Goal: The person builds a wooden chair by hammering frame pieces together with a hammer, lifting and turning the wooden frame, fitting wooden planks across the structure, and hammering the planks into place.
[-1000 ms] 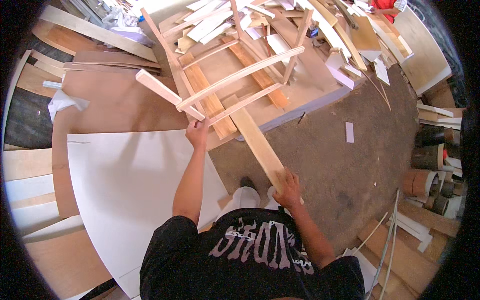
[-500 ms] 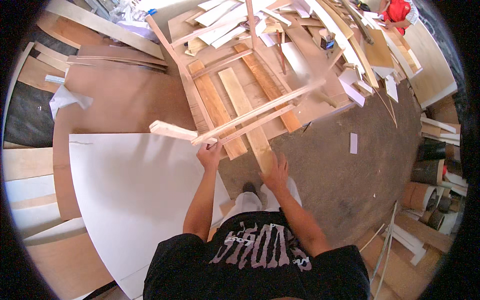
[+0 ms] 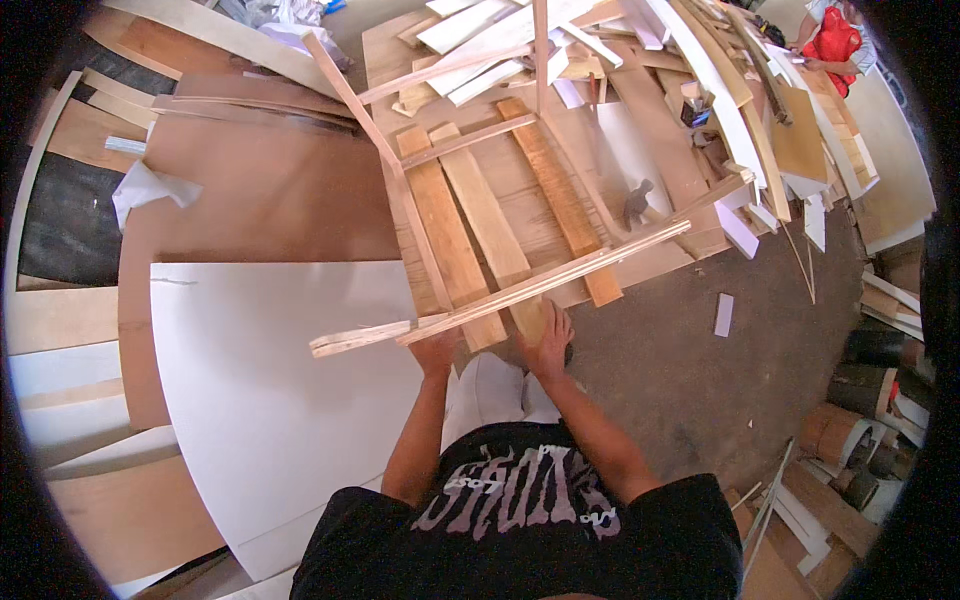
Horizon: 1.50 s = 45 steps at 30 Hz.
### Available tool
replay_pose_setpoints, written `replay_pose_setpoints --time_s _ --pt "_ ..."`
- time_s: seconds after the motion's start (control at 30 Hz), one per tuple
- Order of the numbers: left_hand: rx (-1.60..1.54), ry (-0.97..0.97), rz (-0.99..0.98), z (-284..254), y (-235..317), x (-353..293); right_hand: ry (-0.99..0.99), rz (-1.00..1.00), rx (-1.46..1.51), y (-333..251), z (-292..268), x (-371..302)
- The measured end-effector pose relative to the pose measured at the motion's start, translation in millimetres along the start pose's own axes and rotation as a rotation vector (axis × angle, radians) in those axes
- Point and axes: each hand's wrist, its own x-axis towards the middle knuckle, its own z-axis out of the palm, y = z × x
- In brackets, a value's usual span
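A bare wooden chair frame [image 3: 408, 215] with long legs and crossbars stands over a plywood sheet in front of me. My left hand [image 3: 435, 353] is closed at its near left corner, under the near rail [image 3: 560, 275]; the rail hides most of its fingers. My right hand [image 3: 547, 338] grips the near end of a pale wooden plank [image 3: 485, 215], thumb on one side and fingers on the other. This plank lies between two browner planks, the left plank [image 3: 445, 230] close against it and the right plank [image 3: 560, 200] farther off.
A hammer [image 3: 638, 203] lies right of the frame. Piled offcuts [image 3: 480, 50] cover the far side of the plywood sheet [image 3: 680, 245]. A white panel [image 3: 270, 400] is at my left. A small pale block [image 3: 723, 314] lies on the floor. A person in red [image 3: 835, 50] is at far right.
The frame's near rail has come down toward me and turned. The pale plank has slid left, up beside the left brown plank. My left hand has moved lower and to the right.
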Motion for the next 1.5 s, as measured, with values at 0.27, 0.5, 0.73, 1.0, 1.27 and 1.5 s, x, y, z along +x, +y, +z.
replay_pose_setpoints --time_s 0.27,0.5,0.73,1.0,1.27,1.5 --pt "0.041 -0.145 -0.187 4 -18 -9 0.04 0.205 -0.203 -20 24 17" --pt "-0.243 -0.086 -0.247 7 -18 -6 0.222 0.291 -0.306 -33 44 17" --pt "-0.241 -0.084 -0.245 -4 -11 1 0.2 0.253 -0.211 -29 46 16" --pt "-0.386 -0.098 -0.247 -4 -16 2 0.273 0.184 -0.232 -29 54 15" --pt "-0.264 -0.216 -0.275 -5 -14 7 0.337 0.033 -0.116 -18 53 18" --pt "-0.449 -0.166 -0.403 6 -11 -10 0.08 -0.03 -0.106 -34 -1 17"
